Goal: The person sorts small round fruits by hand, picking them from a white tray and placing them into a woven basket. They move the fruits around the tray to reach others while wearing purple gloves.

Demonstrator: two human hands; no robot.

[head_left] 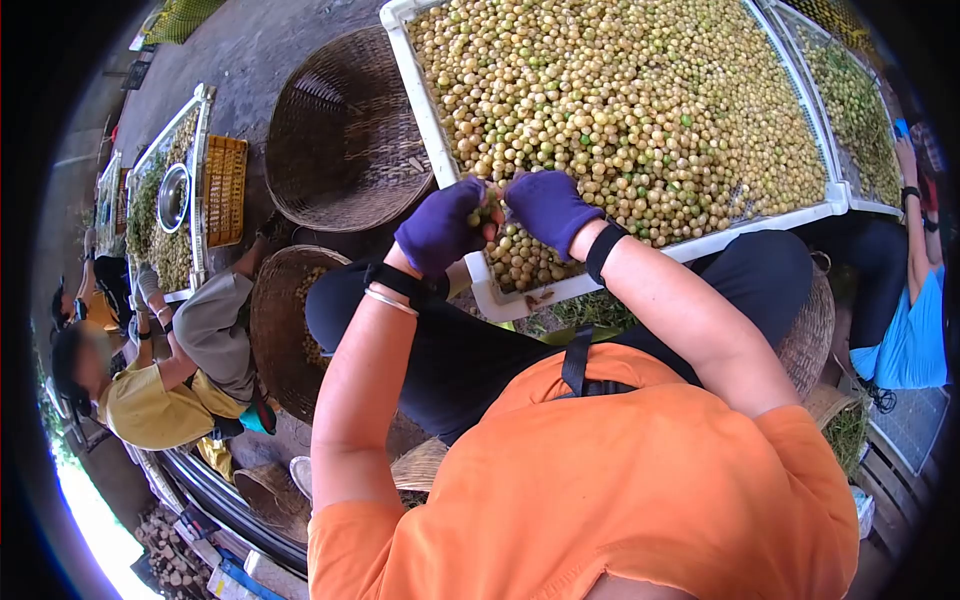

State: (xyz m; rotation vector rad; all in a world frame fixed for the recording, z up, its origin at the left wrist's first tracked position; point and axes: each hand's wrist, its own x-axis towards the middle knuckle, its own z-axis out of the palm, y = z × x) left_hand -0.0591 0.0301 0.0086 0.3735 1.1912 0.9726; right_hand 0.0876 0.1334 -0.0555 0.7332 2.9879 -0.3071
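The small bunch of fruit [486, 212] is up in front of the person, just over the near left corner of the white-rimmed tray [424, 112]. The left hand [438, 228], in a purple glove, has its grip closed on the bunch, with fingertips showing beside it. The right hand [553, 208], gloved alike, meets it from the other side, its fingertips at the upper edge of the bunch; whether its grip is pinching a piece or only touching, I cannot tell.

The step in hand looks like fine fingertip work on this one bunch, with the left hand steadying and the right picking. From this pose, the next move calls for a firm left hold, a light right pinch and both hands kept over the tray, so that anything loosened drops onto the loose fruit [620, 110], round and mostly yellowish, with some green.

Beyond the tray's right side is a second tray [792, 72] with greener contents. To the left lie a large wicker basket [345, 120] and, nearer the knee, a smaller basket [275, 290] with fruit inside. Farther left, a person in yellow [155, 408] sits by another tray [203, 118]; at the far right is a person in blue [915, 335].
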